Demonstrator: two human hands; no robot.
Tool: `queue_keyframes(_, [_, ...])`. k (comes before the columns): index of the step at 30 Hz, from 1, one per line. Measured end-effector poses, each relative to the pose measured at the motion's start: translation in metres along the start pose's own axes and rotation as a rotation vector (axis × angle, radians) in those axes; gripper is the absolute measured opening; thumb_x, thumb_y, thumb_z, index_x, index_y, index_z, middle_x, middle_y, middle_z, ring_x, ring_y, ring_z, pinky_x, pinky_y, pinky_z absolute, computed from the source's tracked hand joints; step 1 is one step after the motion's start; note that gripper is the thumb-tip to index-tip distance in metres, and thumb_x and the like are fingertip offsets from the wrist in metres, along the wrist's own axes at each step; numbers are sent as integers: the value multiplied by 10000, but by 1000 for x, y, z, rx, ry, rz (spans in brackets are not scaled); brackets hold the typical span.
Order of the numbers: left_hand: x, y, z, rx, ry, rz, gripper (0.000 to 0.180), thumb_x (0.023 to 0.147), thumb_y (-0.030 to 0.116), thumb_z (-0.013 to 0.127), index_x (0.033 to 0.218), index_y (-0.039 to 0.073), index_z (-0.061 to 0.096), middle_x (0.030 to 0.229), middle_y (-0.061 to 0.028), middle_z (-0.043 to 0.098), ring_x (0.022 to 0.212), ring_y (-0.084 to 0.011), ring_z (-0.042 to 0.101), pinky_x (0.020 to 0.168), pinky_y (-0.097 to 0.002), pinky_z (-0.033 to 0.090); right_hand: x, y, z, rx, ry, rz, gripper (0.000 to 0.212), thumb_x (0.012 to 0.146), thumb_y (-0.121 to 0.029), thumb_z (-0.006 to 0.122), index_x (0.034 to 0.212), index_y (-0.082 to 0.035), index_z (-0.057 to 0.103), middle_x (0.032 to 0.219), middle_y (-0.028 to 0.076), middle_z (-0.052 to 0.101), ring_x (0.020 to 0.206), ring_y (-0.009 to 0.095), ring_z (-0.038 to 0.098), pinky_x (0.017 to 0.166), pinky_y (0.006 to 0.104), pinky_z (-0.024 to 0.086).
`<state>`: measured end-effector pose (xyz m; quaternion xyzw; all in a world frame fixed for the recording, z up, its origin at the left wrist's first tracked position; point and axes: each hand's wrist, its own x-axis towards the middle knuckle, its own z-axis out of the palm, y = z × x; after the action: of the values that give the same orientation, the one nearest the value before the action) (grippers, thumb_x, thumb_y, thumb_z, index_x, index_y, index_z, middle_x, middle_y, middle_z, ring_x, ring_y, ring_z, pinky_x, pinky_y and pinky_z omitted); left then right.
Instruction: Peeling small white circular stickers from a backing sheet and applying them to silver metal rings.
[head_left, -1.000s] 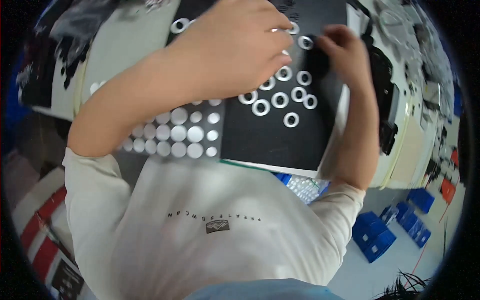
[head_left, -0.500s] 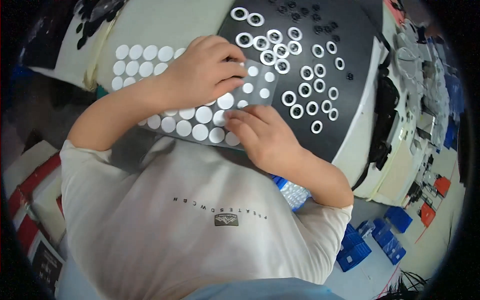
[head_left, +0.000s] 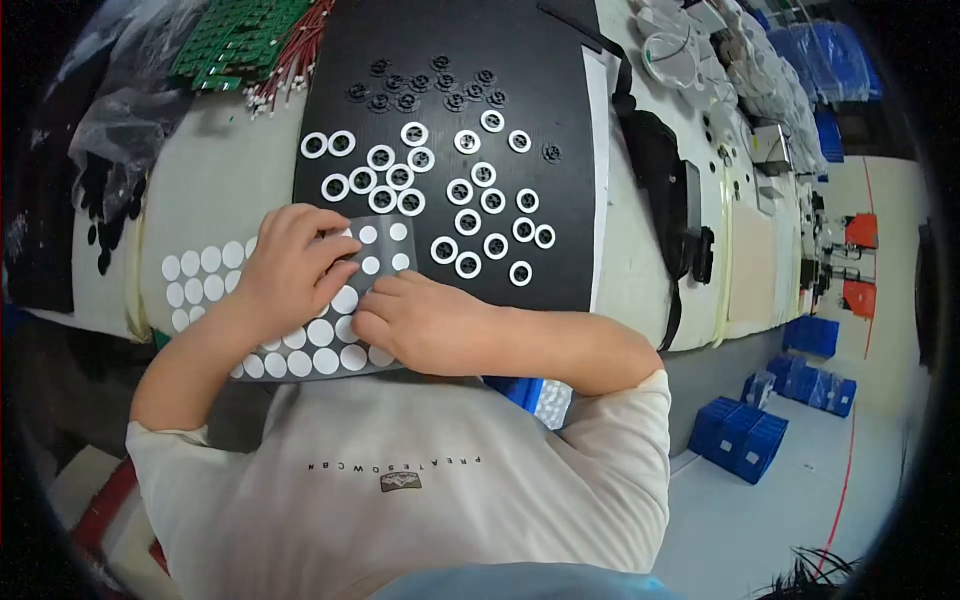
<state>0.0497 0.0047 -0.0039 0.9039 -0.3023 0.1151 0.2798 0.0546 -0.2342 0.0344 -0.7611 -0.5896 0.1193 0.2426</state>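
Observation:
A sheet of round white stickers (head_left: 325, 362) on a grey see-through backing lies at the table's near edge, in front of my body. Across its middle rests my left hand (head_left: 290, 262), with bent fingers on the sheet and the thumb apart from them; no held thing shows there. My right hand (head_left: 425, 325) lies over the sheet's right part. Its thumb and fingertips are pressed together at the stickers, and what they pinch is hidden. Beyond the hands, several white rings with black centres (head_left: 467, 222) are spread over a black mat (head_left: 550, 80).
Small black round parts (head_left: 406, 102) lie at the far part of the mat. Green circuit boards (head_left: 235, 40) and red wires (head_left: 300, 50) sit at the far left, near a clear plastic bag (head_left: 125, 110). A black strap-like item (head_left: 655, 170) runs along the right side.
The view has turned, so table and sheet appear lower and further left. My hands stay on the sheet, and the right fingers have come closer to the left ones.

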Motion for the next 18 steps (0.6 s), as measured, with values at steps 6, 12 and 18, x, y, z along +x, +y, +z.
queue_keyframes(6, [1, 0, -2, 39, -28, 12, 258, 824, 137, 779, 1068, 105, 704, 1176, -66, 612, 1122, -307, 565, 987, -456, 430, 18, 14, -5, 150, -158, 64, 230, 807, -64, 663, 1023, -5, 614, 993, 134, 649, 975, 311, 629, 862, 420, 503])
queue_keyframes(12, [-1, 0, -1, 54, -22, 33, 303, 805, 132, 789, 1094, 101, 701, 1189, -73, 610, 1123, -318, 563, 983, -464, 434, 9, 16, -1, 161, 19, -7, 219, 804, -62, 657, 1009, 0, 610, 954, 139, 653, 939, 306, 636, 837, 413, 507])
queue_keyframes(18, [2, 0, -3, 86, -71, 70, 300, 812, 155, 791, 1095, 106, 704, 1202, -77, 606, 1124, -325, 562, 973, -462, 435, 10, 6, 7, -1, -37, -25, 167, 820, -61, 646, 950, 26, 588, 936, 158, 651, 852, 327, 642, 773, 435, 517])
